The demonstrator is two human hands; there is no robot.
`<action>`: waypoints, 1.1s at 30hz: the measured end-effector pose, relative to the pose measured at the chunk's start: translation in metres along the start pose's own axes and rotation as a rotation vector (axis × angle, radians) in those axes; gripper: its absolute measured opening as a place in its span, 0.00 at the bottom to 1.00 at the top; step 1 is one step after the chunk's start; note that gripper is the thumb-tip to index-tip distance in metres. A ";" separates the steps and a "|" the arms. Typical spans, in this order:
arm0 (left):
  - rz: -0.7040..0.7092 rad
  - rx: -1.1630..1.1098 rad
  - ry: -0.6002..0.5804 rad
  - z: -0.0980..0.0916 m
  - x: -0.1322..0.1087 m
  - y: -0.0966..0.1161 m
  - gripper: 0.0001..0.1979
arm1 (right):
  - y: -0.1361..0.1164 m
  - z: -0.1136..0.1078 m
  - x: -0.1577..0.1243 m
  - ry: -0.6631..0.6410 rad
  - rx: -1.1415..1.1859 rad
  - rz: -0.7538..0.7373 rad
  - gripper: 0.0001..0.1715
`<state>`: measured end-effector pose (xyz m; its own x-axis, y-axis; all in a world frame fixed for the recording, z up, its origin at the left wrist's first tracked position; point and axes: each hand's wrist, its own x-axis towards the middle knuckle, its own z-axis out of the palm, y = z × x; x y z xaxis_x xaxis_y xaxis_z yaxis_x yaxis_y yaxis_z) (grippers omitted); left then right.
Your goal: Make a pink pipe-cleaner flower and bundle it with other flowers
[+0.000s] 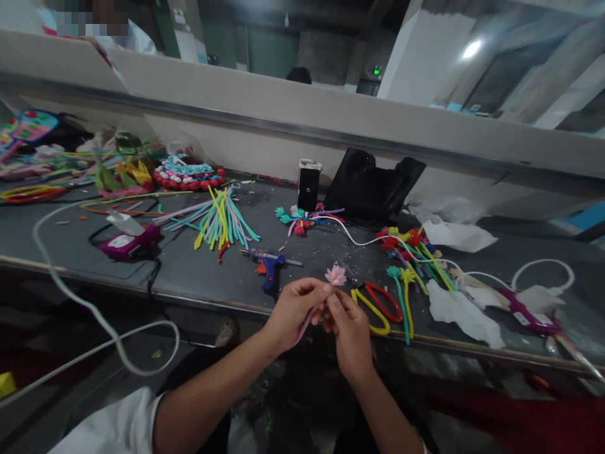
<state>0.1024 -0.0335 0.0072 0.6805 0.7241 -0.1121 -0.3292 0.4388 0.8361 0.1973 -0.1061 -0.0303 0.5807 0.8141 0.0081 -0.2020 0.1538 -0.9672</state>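
Observation:
A pale pink pipe-cleaner flower (336, 275) rises above my fingertips at the table's front edge. My left hand (297, 310) pinches it just under the head, and its pink stem slants down past the palm. My right hand (348, 325) closes on the same spot from the other side, thumb and fingers pressed together. Right of my hands lie red-and-yellow handled pliers (382, 307), and beside them a teal flower (399, 301) and a yellow flower (408, 299). To the left a blue glue gun (269, 265) rests on its side.
Behind the glue gun fans a bundle of pipe cleaners (227, 217). A phone (309, 188) stands upright near a black bag (373, 186). Finished flowers (300, 217) lie before it. Purple power strips (130, 243) with white cables sit at both sides; crumpled white paper (466, 312) lies right.

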 end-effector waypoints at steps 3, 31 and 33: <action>-0.060 -0.010 -0.015 0.000 0.000 -0.001 0.14 | 0.002 0.005 -0.004 -0.012 0.112 0.039 0.19; -0.182 0.096 -0.038 0.010 -0.017 -0.002 0.13 | -0.019 -0.002 0.007 0.129 0.348 0.002 0.18; -0.207 0.128 -0.066 0.010 -0.019 -0.003 0.12 | -0.020 -0.011 0.017 0.239 0.324 -0.050 0.19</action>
<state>0.0970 -0.0545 0.0120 0.7674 0.5878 -0.2563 -0.0959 0.5004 0.8605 0.2203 -0.1016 -0.0133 0.7552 0.6541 -0.0431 -0.3852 0.3897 -0.8365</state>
